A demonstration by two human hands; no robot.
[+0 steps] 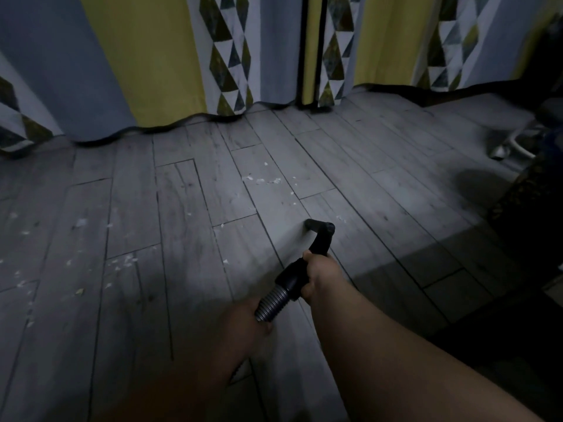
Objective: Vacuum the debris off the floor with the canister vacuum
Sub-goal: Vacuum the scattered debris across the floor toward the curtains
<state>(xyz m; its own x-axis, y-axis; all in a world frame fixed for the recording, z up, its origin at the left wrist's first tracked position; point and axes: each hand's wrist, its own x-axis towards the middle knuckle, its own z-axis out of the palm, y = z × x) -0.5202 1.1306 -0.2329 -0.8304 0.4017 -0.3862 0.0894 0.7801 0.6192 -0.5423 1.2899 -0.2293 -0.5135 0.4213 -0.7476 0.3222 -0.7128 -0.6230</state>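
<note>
Right hand (321, 271) clenched round the vacuum's black handle (294, 277), lower ctr of frame. Left hand (249, 327) just below grips the ribbed hose (271, 306). Nozzle (320, 228) sits low over the floor (396, 193), ctr-right. Patch by nozzle looks mostly clean, but white debris (262, 179) remains upper ctr, plus lots mid-left. Job prob. under halfway; canister not in view.

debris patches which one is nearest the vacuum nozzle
The scatter of white bits just ahead of the nozzle, toward the curtains. The other patches lie far off to the left.
</note>
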